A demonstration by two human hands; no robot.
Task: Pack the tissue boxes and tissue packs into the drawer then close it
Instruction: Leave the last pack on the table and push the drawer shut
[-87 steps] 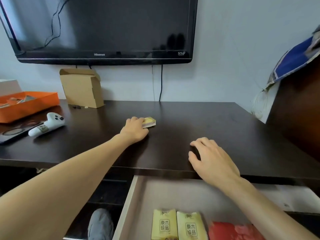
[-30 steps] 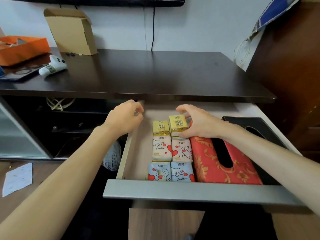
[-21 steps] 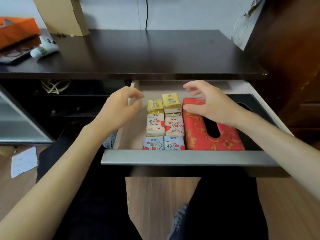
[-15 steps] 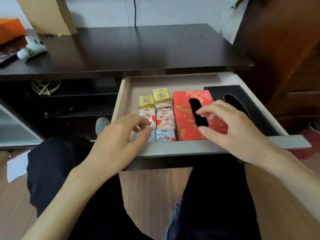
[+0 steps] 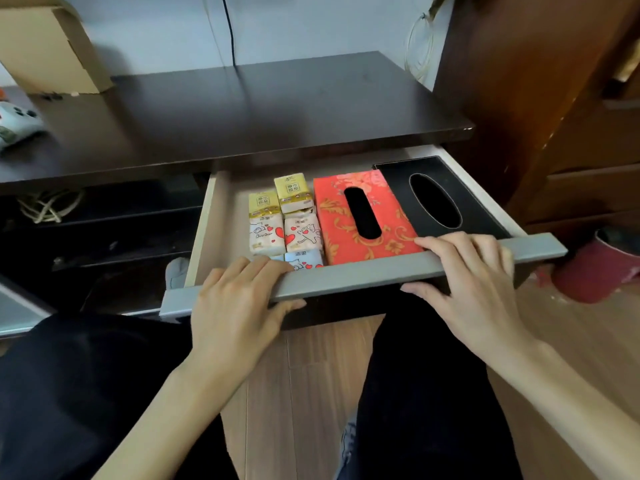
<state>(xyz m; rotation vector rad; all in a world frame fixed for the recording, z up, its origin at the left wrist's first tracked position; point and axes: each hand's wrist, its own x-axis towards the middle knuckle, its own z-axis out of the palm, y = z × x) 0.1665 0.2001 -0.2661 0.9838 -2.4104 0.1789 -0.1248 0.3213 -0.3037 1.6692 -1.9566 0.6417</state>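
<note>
The drawer (image 5: 363, 273) stands pulled out under the dark desk, grey front rail toward me. Inside lie a red patterned tissue box (image 5: 332, 216) and a black tissue box (image 5: 485, 209) side by side on the right. Left of them sit two yellow tissue packs (image 5: 292, 190), two white packs with red hearts (image 5: 266, 233) and blue packs (image 5: 304, 259) partly hidden by the rail. My left hand (image 5: 235, 306) grips the rail's left part, fingers over the top, thumb beneath. My right hand (image 5: 474, 282) grips the rail on the right the same way.
The dark desk top (image 5: 259, 109) overhangs the drawer's back. A cardboard box (image 5: 48, 46) and a white controller (image 5: 17, 123) sit at its left. A brown wooden cabinet (image 5: 554, 98) stands close on the right, a red container (image 5: 595, 275) at its foot. My legs are below the drawer.
My left hand brought a yellow pack from the desk to the drawer. Both hands then pulled back from the contents and closed on the drawer's front rail.
</note>
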